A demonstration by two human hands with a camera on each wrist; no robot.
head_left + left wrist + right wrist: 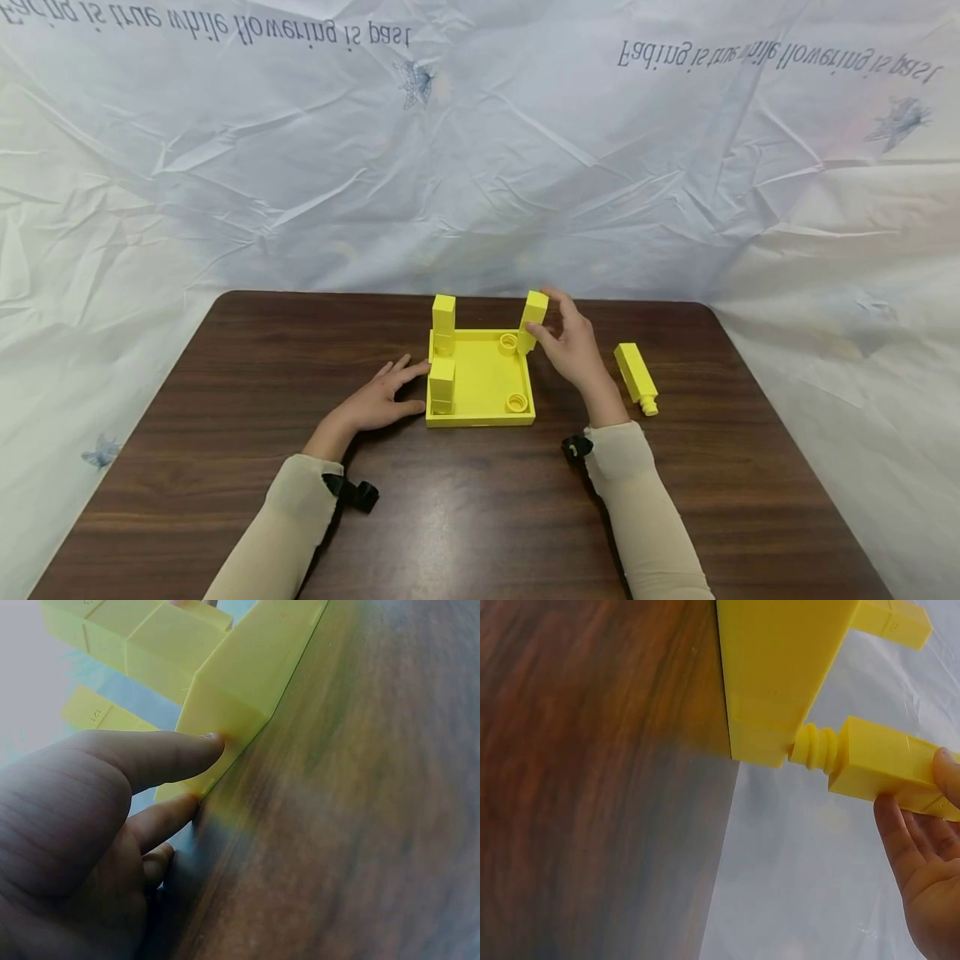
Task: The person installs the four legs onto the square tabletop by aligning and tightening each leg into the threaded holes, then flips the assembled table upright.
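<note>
Sleeves [648, 512] cut off; right fingers [562, 302] partly hide gripped yellow block [531, 315].

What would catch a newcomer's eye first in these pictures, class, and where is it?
The bright yellow tray stands out against the dark brown table, with two yellow posts upright at its left corners. At its far right corner, the right hand holds a third post, its threaded end showing in the right wrist view. Behind the table, flipped lettering runs across a pale, wrinkled sheet.
</note>
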